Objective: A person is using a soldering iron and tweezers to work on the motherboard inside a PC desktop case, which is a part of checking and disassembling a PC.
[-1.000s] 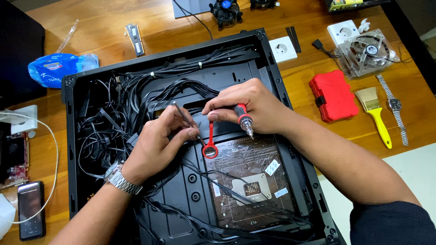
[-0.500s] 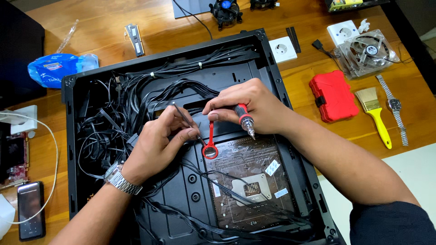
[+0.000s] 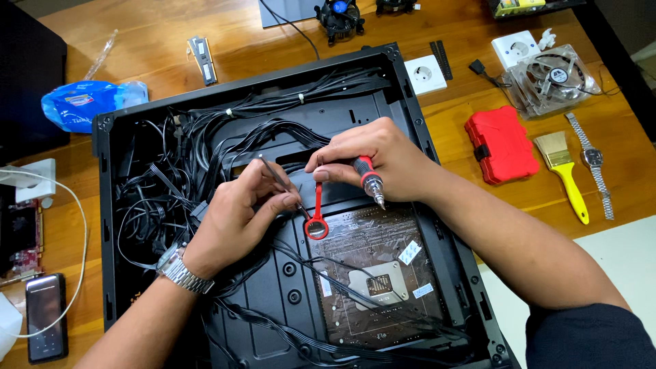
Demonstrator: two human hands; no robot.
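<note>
Over the middle of the open computer case (image 3: 109, 205), the left hand (image 3: 236, 215) pinches thin tweezers (image 3: 280, 183); the right hand (image 3: 372, 158) pinches a red magnifier (image 3: 317, 217) and grips a screwdriver (image 3: 369, 180). Nothing has moved since earlier.

The left hand (image 3: 239, 215) covers the lower end of the thin metal tool (image 3: 277, 179) it pinches — its tip is not visible. The right hand (image 3: 383, 160) hides most of the red-handled screwdriver (image 3: 369, 181). The motherboard (image 3: 376, 273) is partly crossed by black cables (image 3: 178, 178), and its small parts are too fine to tell. The computer case (image 3: 102, 205) is cut off at the bottom edge — so are both forearms. A dark device (image 3: 24, 68) leaves the left edge.
</note>
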